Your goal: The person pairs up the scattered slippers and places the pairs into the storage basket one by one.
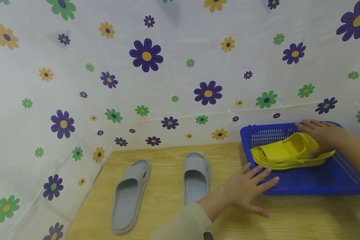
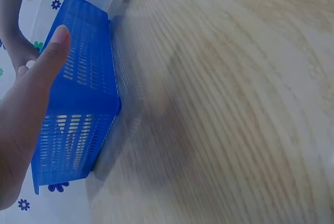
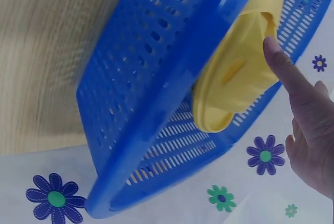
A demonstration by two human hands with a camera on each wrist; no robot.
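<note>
A pair of yellow slippers (image 1: pixel 276 151), one nested against the other, lies in a blue plastic basket (image 1: pixel 312 192) on the right of the table. My right hand (image 1: pixel 327 136) is over the right end of the slippers, fingers extended toward the basket's back rim. In the right wrist view its thumb (image 3: pixel 284 70) points at the yellow slipper (image 3: pixel 232 72) and overlaps its edge. Spread wide, my left hand (image 1: pixel 244 188) is by the basket's front left corner and holds nothing. The left wrist view shows its thumb (image 2: pixel 49 62) in front of the perforated basket wall (image 2: pixel 78 104).
Two grey slippers, one at the left (image 1: pixel 127 196) and one nearer the middle (image 1: pixel 196 180), lie apart on the wooden table (image 1: pixel 165 193), toes away from me. White flower-print sheeting (image 1: pixel 174 66) hangs behind the table and along its left side, close behind the basket.
</note>
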